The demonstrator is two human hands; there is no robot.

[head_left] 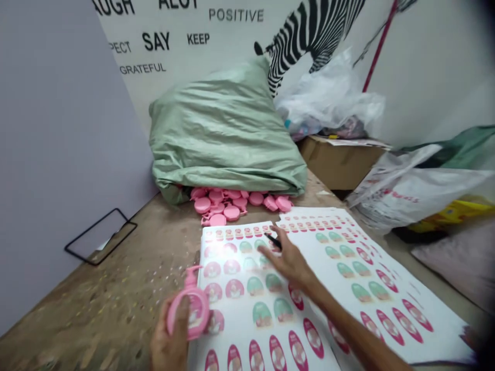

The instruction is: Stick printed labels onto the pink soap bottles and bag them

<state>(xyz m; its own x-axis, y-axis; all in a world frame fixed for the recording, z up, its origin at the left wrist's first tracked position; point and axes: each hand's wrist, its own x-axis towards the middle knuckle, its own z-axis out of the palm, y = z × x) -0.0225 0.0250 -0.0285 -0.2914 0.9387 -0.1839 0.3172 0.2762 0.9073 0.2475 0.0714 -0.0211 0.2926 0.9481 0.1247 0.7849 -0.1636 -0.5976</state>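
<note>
My left hand grips a small pink pump bottle, upright, with a round pictured label on its face and my thumb across the front. Beside it lies a sheet of stickers printed with pink and green rounded shapes and pink ovals. Over the upper part of that sheet is my right hand, closed around a thin black pen-like tool; its exact kind is not clear. My right fingertips are near the green stickers; whether they touch the sheet I cannot tell.
More sticker sheets are stacked at the right. Several pink bottles spill from beneath a big green sack at the back. A black wire frame leans at the left wall. A cardboard box and plastic bags stand right.
</note>
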